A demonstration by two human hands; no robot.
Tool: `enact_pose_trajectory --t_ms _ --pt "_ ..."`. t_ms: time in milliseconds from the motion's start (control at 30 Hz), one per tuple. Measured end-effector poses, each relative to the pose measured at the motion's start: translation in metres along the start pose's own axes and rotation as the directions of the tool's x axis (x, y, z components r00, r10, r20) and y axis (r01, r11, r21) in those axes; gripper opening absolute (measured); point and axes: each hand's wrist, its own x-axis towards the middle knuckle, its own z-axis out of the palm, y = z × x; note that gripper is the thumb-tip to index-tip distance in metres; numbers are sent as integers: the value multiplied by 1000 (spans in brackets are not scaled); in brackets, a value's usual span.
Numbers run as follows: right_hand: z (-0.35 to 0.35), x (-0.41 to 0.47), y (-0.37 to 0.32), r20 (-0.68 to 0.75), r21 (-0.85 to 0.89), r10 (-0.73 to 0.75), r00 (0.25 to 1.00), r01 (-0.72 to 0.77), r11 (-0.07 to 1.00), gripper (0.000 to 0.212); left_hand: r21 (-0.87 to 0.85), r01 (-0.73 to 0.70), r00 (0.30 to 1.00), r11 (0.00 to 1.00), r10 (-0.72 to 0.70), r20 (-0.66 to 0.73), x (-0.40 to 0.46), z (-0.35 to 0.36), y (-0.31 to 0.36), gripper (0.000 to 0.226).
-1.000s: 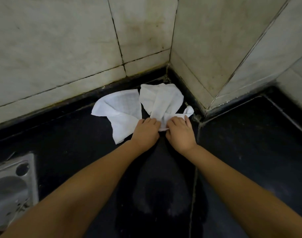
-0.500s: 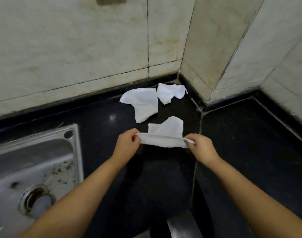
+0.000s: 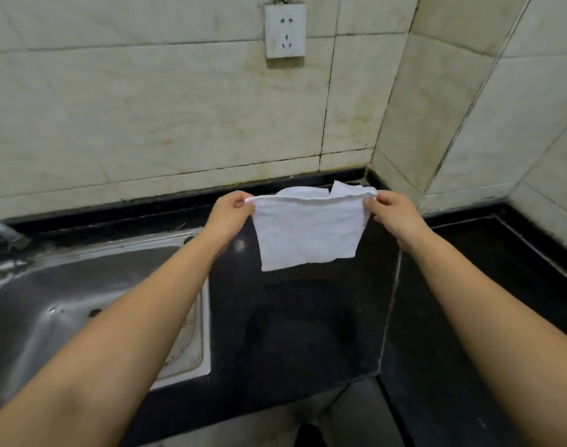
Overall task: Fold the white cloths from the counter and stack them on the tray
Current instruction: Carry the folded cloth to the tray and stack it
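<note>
A small white woven cloth (image 3: 308,232) hangs in the air above the black polished stone desk (image 3: 308,317), stretched by its top edge between two bare hands. The left hand (image 3: 229,214) pinches the top left corner between thumb and fingertips; the right hand (image 3: 393,211) pinches the top right corner the same way. The top hem is pulled nearly straight, and the rest drops loose to a slightly ragged bottom edge.

It looks thin, soft and very light, the sort of fabric that sags wherever it is not held and keeps no shape of its own. It seems neither slippery nor fragile, though the frayed edge could snag. I judge the corners to be the right places to hold: with both kept taut, the cloth can be lowered flat or doubled over cleanly; gripped mid-edge it would likely bunch.

Behind the top hem, part of another crumpled white cloth (image 3: 343,188) shows at the back of the desk, by the wall corner. No tray is in view.

The desk is dark and glossy, with a seam running toward the corner. A stainless steel sink (image 3: 82,301) is set into it at the left. The walls are pale, stained marble tiles (image 3: 146,108), with a white wall socket (image 3: 285,30) above.
</note>
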Motion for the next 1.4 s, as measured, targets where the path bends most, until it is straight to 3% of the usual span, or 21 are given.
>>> enact_pose_trajectory --t_ms 167,300,400,500,667,767,867,933,1000,1067,1133,1167,1233,1300,1400 --pt "4 -55 32 188 -84 36 981 -20 996 27 -101 179 960 979 -151 237 -62 -13 -51 12" --pt "18 -113 82 366 -201 181 913 -112 973 29 72 333 835 940 -329 442 -117 -3 -116 15" --pt "28 -135 116 447 -285 347 824 -237 929 27 146 406 765 902 -423 486 -135 4 -145 18" --pt "36 -133 124 435 -254 412 801 -330 909 18 183 404 798 896 -443 409 -132 8 -150 15" --pt "58 -99 116 278 -231 387 879 -329 915 18 396 262 927 880 -344 152 -91 16 -147 11" --pt "73 -82 119 192 -267 378 906 -323 908 15 457 232 953 859 -294 68 -68 25 -143 15" --pt "86 -75 123 120 -439 409 905 -321 839 16 490 213 965 845 -262 32 -54 40 -146 15" --pt "90 -75 125 60 -606 343 937 -239 758 20 557 163 978 814 -206 15 -51 48 -149 17" --pt "89 -79 125 21 -661 295 955 -208 721 30 718 59 994 694 -106 20 -51 57 -150 32" --pt "82 -86 125 4 -635 338 941 -259 728 38 781 -118 991 613 29 127 -51 74 -142 44" --pt "78 -99 125 32 -658 369 929 -258 707 42 711 -367 922 600 133 363 -48 101 -125 48" --pt "77 -107 124 54 -682 374 926 -240 691 43 643 -504 842 576 161 516 -47 118 -117 51" --pt "80 -123 124 77 -726 372 925 -204 657 43 510 -742 614 435 135 778 -45 152 -105 62" --pt "84 -132 124 72 -757 364 928 -187 626 40 406 -870 437 279 58 898 -40 177 -100 62" --pt "84 -134 123 90 -770 374 923 -174 614 31 350 -927 357 133 26 934 -27 190 -95 42"
